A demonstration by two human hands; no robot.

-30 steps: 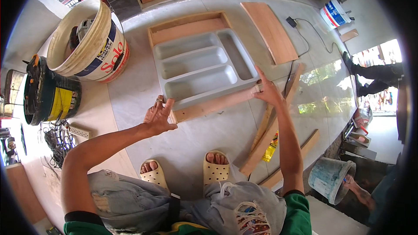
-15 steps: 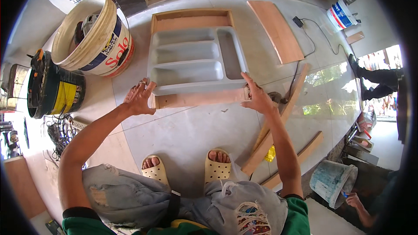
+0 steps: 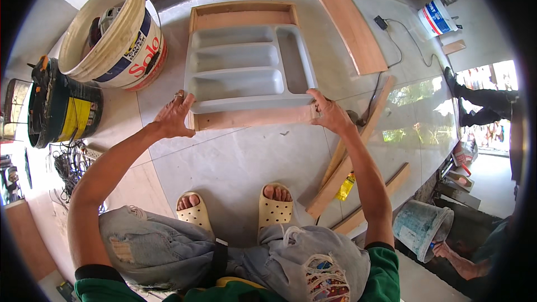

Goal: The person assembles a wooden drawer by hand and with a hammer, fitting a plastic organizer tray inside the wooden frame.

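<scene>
A grey plastic cutlery tray [image 3: 235, 102] with several compartments lies over a shallow wooden drawer box [image 3: 251, 117] on the floor. Bare wood of the box shows beyond the tray's far edge and along its near edge. My left hand [image 3: 174, 116] is at the tray's near left corner, fingers along the side and thumb spread toward the box front. At the near right corner my right hand [image 3: 331, 114] has its index finger on the tray rim and its thumb by the box's end. Both hands hold these corners; some fingertips are hidden.
Left stand a large white bucket [image 3: 126, 50] with a tool inside, a dark bucket [image 3: 84, 106] and tangled cables [image 3: 70, 168]. Right lie a plywood board [image 3: 352, 33], wood strips [image 3: 358, 151] and a cord [image 3: 400, 50]. A co-worker's hand [image 3: 447, 254] is by a tilted bucket [image 3: 419, 226].
The view has shifted slightly, so the scene sits a little higher. My hands keep to the same tray corners. The co-worker's hand and forearm at lower right have moved.
</scene>
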